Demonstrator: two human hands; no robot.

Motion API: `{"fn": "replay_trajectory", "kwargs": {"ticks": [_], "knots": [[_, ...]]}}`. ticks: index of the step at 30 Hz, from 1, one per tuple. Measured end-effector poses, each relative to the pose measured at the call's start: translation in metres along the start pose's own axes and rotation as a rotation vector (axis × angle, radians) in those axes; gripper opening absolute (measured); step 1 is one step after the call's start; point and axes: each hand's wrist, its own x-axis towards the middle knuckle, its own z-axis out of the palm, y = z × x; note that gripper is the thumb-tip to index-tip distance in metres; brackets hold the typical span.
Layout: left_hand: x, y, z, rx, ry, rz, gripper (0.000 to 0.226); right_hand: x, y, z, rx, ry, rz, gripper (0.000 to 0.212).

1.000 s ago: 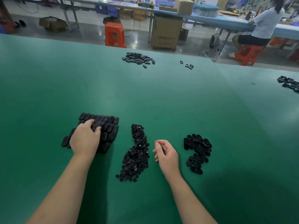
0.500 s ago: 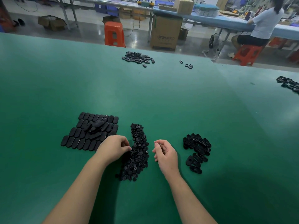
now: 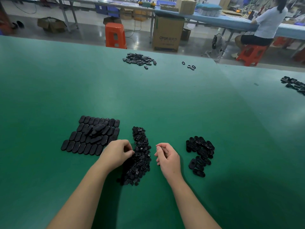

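Pile of small black parts (image 3: 142, 156): mid-desk, toward the near edge.
Left hand (image 3: 118, 153): fingertips curled into the pile's left side; whether it pinches a part cannot be told.
Right hand (image 3: 167, 156): curled just right of the pile; contents unclear.

Toward the tabletop's (image 3: 165, 100) near edge, a heap of small parts (image 3: 140, 156) lies between rows of oval pieces (image 3: 90, 136) on its left and a loose oval pile (image 3: 199, 151) on its right. The left hand (image 3: 118, 152) meets the heap's left side; a far pile (image 3: 139, 59) sits by the far edge.
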Motion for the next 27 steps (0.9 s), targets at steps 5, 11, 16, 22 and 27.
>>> {"fn": "replay_trajectory", "kwargs": {"ticks": [5, 11, 16, 22, 27], "knots": [[-0.001, 0.004, 0.006, -0.352, 0.184, -0.055, 0.017, 0.000, -0.001, 0.000, 0.005, 0.001, 0.009, 0.013], [-0.007, 0.013, 0.034, -0.595, 0.376, -0.136, 0.017, -0.002, -0.004, 0.002, -0.032, 0.006, 0.013, 0.015], [-0.006, 0.011, 0.043, -0.597, 0.440, -0.100, 0.013, -0.004, -0.006, 0.003, -0.081, 0.011, 0.008, 0.019], [-0.006, 0.013, 0.046, -0.625, 0.495, -0.071, 0.017, 0.002, -0.017, -0.017, -0.173, -0.268, 0.012, 0.016], [-0.008, 0.013, 0.045, -0.635, 0.512, -0.062, 0.020, 0.033, -0.026, -0.067, -0.742, 0.010, -0.054, 0.020]]}}
